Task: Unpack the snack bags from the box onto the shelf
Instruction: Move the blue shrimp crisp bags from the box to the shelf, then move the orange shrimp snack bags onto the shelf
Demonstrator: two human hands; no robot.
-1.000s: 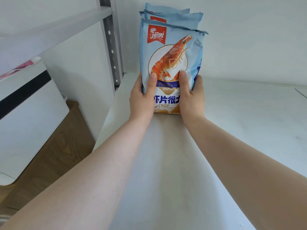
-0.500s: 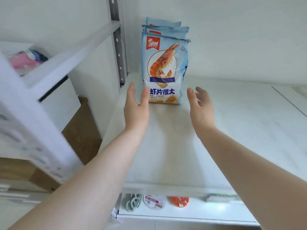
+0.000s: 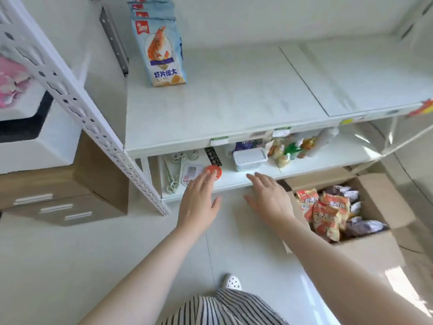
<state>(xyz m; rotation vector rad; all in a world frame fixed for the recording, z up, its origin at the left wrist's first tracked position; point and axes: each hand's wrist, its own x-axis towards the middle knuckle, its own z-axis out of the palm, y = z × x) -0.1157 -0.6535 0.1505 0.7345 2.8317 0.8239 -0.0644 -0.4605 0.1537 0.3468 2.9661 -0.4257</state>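
Already shelf (image 3: 234, 95): carrying only one row of blue prawn bags (image 3: 161, 52), standing at its back left corner.
Box (image 3: 379, 242): sitting on the floor, holding many orange and dark snack bags (image 3: 328, 214), waiting.
Left hand (image 3: 199, 200), right hand (image 3: 269, 198): hovering flat-fingered, holding nothing.

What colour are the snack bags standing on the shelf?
Light blue, with an orange shrimp printed on the front snack bag; the head view shows it clearly.
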